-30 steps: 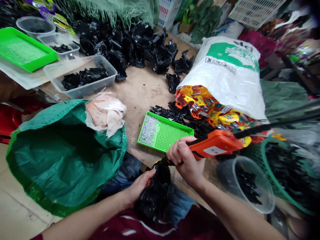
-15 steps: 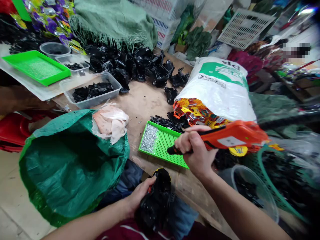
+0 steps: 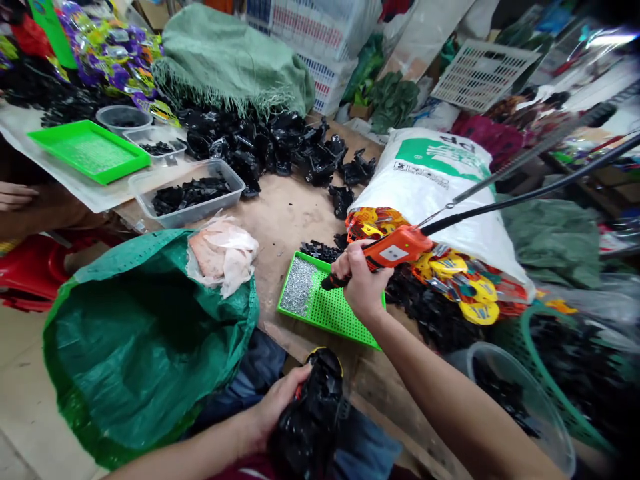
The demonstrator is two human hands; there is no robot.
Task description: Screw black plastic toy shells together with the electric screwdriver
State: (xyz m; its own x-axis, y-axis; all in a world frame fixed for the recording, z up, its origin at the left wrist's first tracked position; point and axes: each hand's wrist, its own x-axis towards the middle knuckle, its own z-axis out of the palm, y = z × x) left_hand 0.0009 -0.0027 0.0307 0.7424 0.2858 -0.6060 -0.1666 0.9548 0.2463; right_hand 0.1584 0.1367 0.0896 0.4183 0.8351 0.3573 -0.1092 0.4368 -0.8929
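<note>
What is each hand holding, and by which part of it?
The right hand grips the orange tool around its lower end, just above the black tip. The left hand holds the black plastic piece by its side.

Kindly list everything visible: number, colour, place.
Handheld tool: one, orange, centre
Moulded part: one, mostly black, bottom
Flat trays: two, green, centre, upper left
Metal bits: many, silver, centre tray
Open sack: one, green, lower left
Wrapping: one, pinkish, sack rim
Printed sack: one, white, right
Small parts: many, multicoloured, right, upper left
Containers: four, clear, both sides
Bench: one, brown, centre
Loose parts: many, black, bench
Basket: one, green, right edge
Fringed cloth: one, green, top
Crates: several, white, top
Farther clutter: uncountable
Co-worker's hand: one, left edge
Left hand: one, bottom
Right hand: one, centre
</note>
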